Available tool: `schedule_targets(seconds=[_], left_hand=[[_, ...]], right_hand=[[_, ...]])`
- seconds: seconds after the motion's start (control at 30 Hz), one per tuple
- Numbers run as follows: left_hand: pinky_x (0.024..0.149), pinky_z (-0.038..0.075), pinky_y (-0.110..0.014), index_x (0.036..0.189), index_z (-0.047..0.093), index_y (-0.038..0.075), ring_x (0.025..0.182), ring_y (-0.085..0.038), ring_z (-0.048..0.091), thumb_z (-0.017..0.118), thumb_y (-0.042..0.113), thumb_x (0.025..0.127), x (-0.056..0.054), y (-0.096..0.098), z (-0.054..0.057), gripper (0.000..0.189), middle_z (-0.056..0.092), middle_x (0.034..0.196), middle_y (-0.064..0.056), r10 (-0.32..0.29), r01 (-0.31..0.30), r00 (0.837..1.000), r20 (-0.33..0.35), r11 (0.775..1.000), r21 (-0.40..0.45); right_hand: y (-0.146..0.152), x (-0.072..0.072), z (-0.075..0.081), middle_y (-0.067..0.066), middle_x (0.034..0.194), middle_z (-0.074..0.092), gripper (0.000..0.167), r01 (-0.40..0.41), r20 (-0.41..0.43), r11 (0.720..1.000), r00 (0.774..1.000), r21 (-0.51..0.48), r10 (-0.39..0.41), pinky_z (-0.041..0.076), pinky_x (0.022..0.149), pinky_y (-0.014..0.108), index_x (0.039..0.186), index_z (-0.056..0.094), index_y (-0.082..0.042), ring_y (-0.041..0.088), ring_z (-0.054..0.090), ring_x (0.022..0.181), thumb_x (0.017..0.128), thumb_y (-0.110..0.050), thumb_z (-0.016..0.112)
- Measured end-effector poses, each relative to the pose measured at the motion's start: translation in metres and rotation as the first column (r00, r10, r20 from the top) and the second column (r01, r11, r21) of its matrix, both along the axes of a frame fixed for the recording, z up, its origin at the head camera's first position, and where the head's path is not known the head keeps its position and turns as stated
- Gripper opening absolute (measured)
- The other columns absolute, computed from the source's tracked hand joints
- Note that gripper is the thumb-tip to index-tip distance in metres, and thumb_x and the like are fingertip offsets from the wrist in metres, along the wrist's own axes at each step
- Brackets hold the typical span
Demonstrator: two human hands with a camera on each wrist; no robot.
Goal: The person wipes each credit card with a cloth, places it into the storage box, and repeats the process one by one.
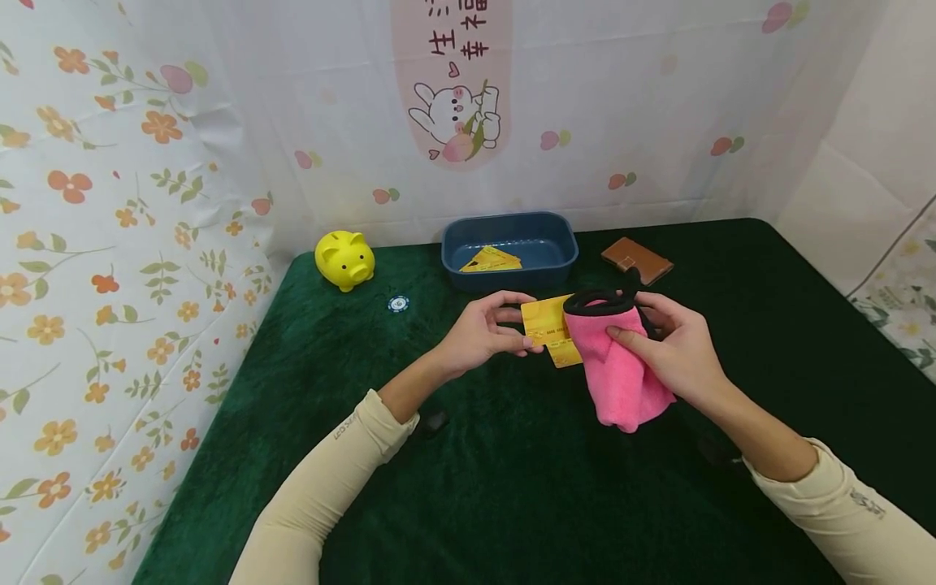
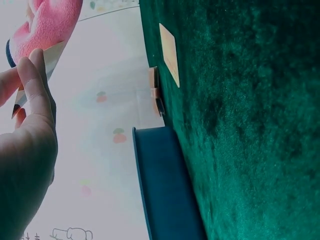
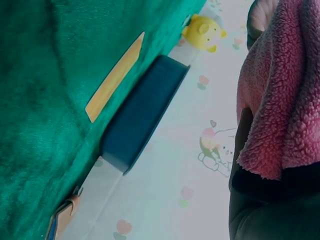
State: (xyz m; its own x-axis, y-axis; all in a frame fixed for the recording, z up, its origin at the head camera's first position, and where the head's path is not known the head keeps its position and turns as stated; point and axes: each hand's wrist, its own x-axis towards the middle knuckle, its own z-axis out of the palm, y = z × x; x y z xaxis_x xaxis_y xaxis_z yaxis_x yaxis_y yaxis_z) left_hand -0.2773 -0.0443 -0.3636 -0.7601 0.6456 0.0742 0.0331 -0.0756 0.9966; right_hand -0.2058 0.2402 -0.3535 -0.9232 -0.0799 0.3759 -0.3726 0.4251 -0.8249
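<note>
My left hand (image 1: 478,335) pinches a gold bank card (image 1: 539,318) at its left edge, with the card's far end at the mouth of a pink plush pouch (image 1: 610,366). The pouch has a black rim and a black cord. My right hand (image 1: 680,345) grips it near the top, thumb on the near side. In the left wrist view, the pinched card (image 2: 53,57) overlaps the pink cloth (image 2: 55,22). A second gold card (image 1: 564,354) lies on the green cloth below, partly hidden in the head view; the right wrist view shows this table card (image 3: 115,77) whole.
A blue bin (image 1: 509,280) with several gold cards (image 1: 493,259) inside stands at the back of the green-covered table (image 1: 453,504). Left of it are a yellow piggy bank (image 1: 344,260) and a blue-and-white poker chip (image 1: 398,303). To its right lies a brown wallet (image 1: 636,260).
</note>
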Motion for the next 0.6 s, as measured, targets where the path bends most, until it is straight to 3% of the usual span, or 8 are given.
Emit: schedule_targets(seconds=[0.3, 0.6], left_hand=[[0.078, 0.059, -0.035, 0.138, 0.048, 0.002, 0.090, -0.025, 0.073, 0.065, -0.007, 0.092, 0.001, 0.000, -0.001, 0.051, 0.063, 0.125, -0.020, -0.012, 0.012, 1.000, -0.004, 1.000, -0.002], [0.079, 0.059, -0.039, 0.138, 0.050, 0.003, 0.092, -0.027, 0.073, 0.064, -0.004, 0.093, 0.001, 0.001, -0.002, 0.048, 0.065, 0.122, -0.018, -0.013, 0.011, 0.997, -0.079, 1.000, -0.017]], right_hand=[[-0.007, -0.004, 0.001, -0.022, 0.108, 0.065, 0.049, -0.006, 0.004, 1.000, 1.000, -0.011, 0.006, 0.055, 0.069, 0.016, 0.137, 0.056, -0.003, 0.000, 0.066, 0.086, 0.090, -0.005, 0.072], [-0.016, -0.007, 0.003, -0.016, 0.108, 0.067, 0.046, -0.049, -0.019, 0.999, 0.999, -0.016, 0.048, 0.056, 0.067, 0.019, 0.134, 0.058, -0.004, 0.005, 0.067, 0.079, 0.090, -0.003, 0.071]])
